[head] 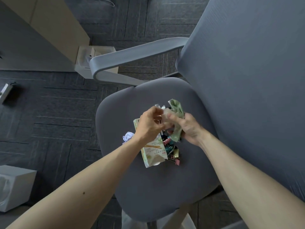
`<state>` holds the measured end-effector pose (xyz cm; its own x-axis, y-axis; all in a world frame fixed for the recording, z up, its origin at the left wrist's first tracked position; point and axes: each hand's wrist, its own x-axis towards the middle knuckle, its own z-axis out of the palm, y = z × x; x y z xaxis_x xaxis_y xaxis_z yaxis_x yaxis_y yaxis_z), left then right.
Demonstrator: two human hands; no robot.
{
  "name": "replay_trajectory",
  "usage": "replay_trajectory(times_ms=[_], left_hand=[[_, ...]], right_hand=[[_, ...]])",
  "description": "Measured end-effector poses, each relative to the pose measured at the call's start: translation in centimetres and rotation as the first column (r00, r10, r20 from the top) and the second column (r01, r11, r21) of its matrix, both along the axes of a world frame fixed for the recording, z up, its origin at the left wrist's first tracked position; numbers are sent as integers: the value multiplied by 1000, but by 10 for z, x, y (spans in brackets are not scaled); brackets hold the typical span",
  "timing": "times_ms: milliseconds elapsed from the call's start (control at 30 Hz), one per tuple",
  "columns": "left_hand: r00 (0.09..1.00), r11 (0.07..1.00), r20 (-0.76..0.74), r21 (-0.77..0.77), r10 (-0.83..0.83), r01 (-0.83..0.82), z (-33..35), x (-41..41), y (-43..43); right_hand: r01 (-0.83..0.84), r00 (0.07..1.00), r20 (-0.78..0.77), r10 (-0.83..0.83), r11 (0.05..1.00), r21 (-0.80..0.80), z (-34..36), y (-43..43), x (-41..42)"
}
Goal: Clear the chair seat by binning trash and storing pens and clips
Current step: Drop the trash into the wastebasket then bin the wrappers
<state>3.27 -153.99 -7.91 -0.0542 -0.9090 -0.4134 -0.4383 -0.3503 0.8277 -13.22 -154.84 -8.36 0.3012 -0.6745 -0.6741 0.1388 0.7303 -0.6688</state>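
Grey office chair fills the frame, backrest (247, 80) rising at 2 o'clock, seat (148, 187) centre, one armrest (132, 53) at 11 o'clock. Carpet-tile floor (49, 113) all round.

A white lined bin (14, 185) sits at 8 o'clock on the floor, well apart from the seat; a second pale open container (85, 58) stands at 11 o'clock behind the armrest. I judge one of them takes the trash; which, I cannot tell.

Both my arms reach in from 6 o'clock. Right hand (189, 128) is closed round a crumpled green wrapper (177, 113), lifted clear of the seat. Left hand (150, 124) is half curled, fingertips pinching at clear, crinkled film (165, 113) that touches the wrapper. My reading: I am bunching loose trash into one wad so it goes in a single carry.

Below the hands, on the seat: a pale green snack box (153, 152) lying flat, torn end toward 6 o'clock. Just beside it at 4 o'clock, a heap of binder clips (173, 152), pink, teal, gold. A crumpled white paper ball (127, 136) at 9 o'clock of the box. One pen tip (162, 133) peeks from under the left hand; the rest is hidden.

Clearing looks early: box, paper, clips not yet shifted.
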Motion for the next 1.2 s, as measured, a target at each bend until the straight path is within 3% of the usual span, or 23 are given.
replay_trajectory(times_ms=[100, 200, 300, 467, 567, 633, 733, 800, 867, 1000, 1100, 1200], left_hand=[[989, 992, 82, -24, -125, 127, -1, 4, -9], [952, 993, 287, -11, -109, 117, -16, 14, -24], [810, 979, 570, -43, -139, 198, -34, 12, -35], [651, 937, 718, 4, -246, 350, -56, -4, -45], [664, 939, 720, -48, -204, 340, -63, -7, -47], [746, 947, 643, -100, -174, 306, -63, -4, -47], [939, 980, 331, -134, -95, 146, -46, 3, -47], [987, 987, 127, -107, -102, 116, -30, 7, -42], [988, 983, 64, -107, -141, 148, -18, 12, -35], [989, 982, 74, -128, -130, 139, -4, 30, -25], [953, 995, 301, -87, -26, 55, -3, 51, -12], [844, 983, 537, 154, -3, -94, -13, 70, 13]], right_hand=[[116, 992, -50, -115, 993, 22, -5, 1, -7], [226, 961, -161, -224, 974, -5, -9, 0, -17], [282, 951, -137, -278, 959, 8, -14, 3, -20], [271, 946, -191, -261, 962, 27, -26, 7, -26], [278, 938, -224, -265, 960, 27, -29, 6, -25], [286, 936, -220, -276, 958, 15, -28, 4, -22], [319, 935, -165, -313, 948, 10, -23, 0, -14], [308, 947, -102, -304, 951, 30, -18, -4, -7], [250, 968, -20, -250, 967, 40, -10, -7, 4], [180, 975, -123, -184, 983, -38, 1, -10, 23], [192, 962, -192, -193, 981, -22, 2, -9, 25], [193, 960, -207, -186, 981, 10, 1, -4, 25]])
